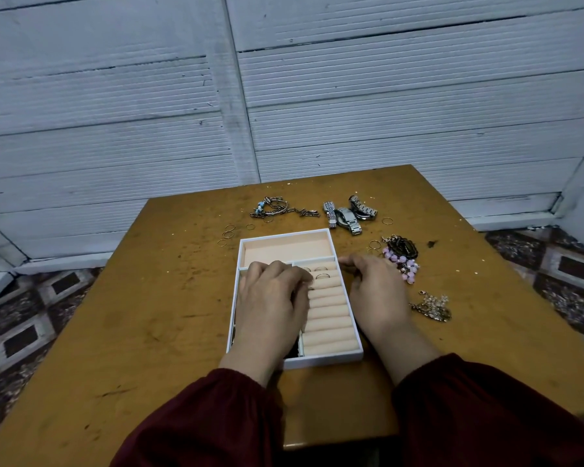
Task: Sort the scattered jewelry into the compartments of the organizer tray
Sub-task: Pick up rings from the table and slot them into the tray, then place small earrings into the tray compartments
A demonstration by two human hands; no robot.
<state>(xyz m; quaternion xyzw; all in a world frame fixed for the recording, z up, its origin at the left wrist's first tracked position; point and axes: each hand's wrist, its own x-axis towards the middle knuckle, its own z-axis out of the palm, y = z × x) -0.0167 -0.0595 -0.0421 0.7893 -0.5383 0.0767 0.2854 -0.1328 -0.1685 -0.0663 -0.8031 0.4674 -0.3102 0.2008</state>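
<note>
Pale ribbed wall panels (pixel 115 96) and patterned floor tiles (pixel 24 332) frame a worn, ochre wooden table (pixel 149 315). On it the white organizer tray (pixel 324 360) sits square in front of you.

Your left hand (pixel 270 298) lies knuckles-up over the tray's left side. Its fingers are curled down, with the tips at the peach ring rolls (pixel 327 315). Whether they pinch anything cannot be told from here. Your right hand (pixel 375 288) rests against the tray's right wall, fingers bent and the thumb reaching toward the rim. Its grip is likewise unclear. Maroon sleeves (pixel 216 416) cover both forearms.

Just beyond your left fingertips, three thin rings (pixel 321 269) are already slotted in the top rolls. Farther past them lies the wide peach compartment (pixel 287 247).

Loose hoops (pixel 228 234) are scattered off that hand's outer side. Well beyond both hands are a tangle of chain bracelets (pixel 273 208) and a cluster of steel watches (pixel 348 217).

Touching your right knuckles is a pink bead bracelet (pixel 403 264), with a dark bead string (pixel 403 246) just behind it. A gold-toned crystal chain (pixel 434 306) lies beside the wrist.
</note>
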